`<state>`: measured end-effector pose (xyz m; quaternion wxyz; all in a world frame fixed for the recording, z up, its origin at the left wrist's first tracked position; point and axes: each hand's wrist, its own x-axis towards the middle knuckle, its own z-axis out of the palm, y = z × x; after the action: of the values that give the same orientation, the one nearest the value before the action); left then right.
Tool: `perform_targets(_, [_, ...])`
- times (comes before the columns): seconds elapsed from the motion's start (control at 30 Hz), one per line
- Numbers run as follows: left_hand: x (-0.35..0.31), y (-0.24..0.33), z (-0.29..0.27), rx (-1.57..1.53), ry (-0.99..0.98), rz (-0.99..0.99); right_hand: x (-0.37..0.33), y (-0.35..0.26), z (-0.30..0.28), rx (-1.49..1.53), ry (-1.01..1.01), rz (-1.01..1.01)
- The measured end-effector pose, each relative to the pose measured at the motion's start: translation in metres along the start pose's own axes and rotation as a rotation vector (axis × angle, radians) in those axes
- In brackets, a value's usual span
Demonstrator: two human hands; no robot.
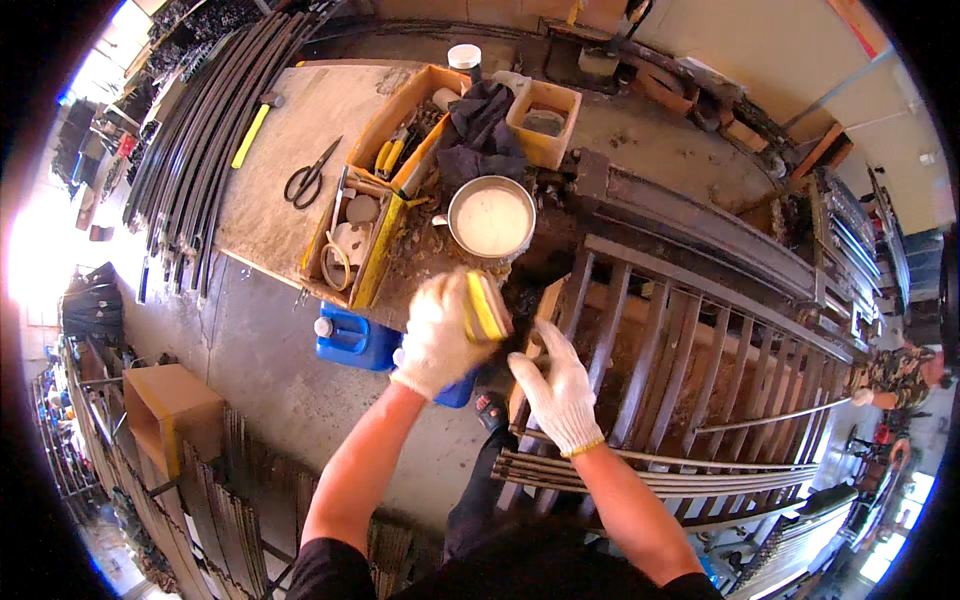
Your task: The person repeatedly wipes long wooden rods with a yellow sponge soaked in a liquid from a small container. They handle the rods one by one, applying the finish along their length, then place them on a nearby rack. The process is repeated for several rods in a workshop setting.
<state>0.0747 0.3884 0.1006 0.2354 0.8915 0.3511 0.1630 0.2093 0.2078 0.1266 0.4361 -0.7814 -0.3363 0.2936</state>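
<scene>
left hand (437, 335) clenching yellow foam sponge block (485, 305), soft, light | right hand (558, 392) at 4 o'clock, resting flat, unclenched, on brown metal grille (690, 350)

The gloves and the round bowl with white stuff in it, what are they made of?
The gloves, on the left hand and the right hand, look like white knitted fabric, probably cotton: soft, matte, with ribbed cuffs. The round bowl looks like bare metal: its thin rim shines silvery grey.
</scene>
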Motion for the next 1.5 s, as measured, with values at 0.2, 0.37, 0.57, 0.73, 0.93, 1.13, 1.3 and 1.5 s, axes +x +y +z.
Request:
perform_targets(0.2, [0.022, 0.026, -0.019, -0.259, 0.064, 0.175, 0.073, -0.06, -0.019, -0.253, -0.088, -0.087])
perform_targets(0.37, [0.068, -0.033, 0.005, -0.52, 0.304, -0.138, 0.142, -0.081, -0.027, -0.477, 0.033, -0.253])
perform_targets(0.57, [0.117, -0.08, 0.049, -0.597, 0.345, -0.299, 0.213, -0.096, 0.003, -0.807, -0.101, -0.154])
perform_targets(0.73, [0.116, -0.091, 0.061, -0.522, 0.295, -0.299, 0.231, -0.081, 0.026, -0.937, -0.154, -0.164])
perform_targets(0.93, [0.114, -0.093, 0.066, -0.516, 0.346, -0.28, 0.227, -0.077, 0.03, -0.903, -0.136, -0.178])
perform_targets(1.13, [0.114, -0.091, 0.068, -0.506, 0.369, -0.284, 0.215, -0.108, 0.001, -0.834, -0.079, -0.233])
perform_targets(1.3, [0.114, -0.096, 0.074, -0.456, 0.395, -0.288, 0.216, -0.124, 0.016, -0.872, -0.075, -0.243])
perform_targets(1.5, [0.118, -0.086, 0.08, -0.407, 0.42, -0.271, 0.224, -0.106, 0.024, -0.931, -0.119, -0.273])
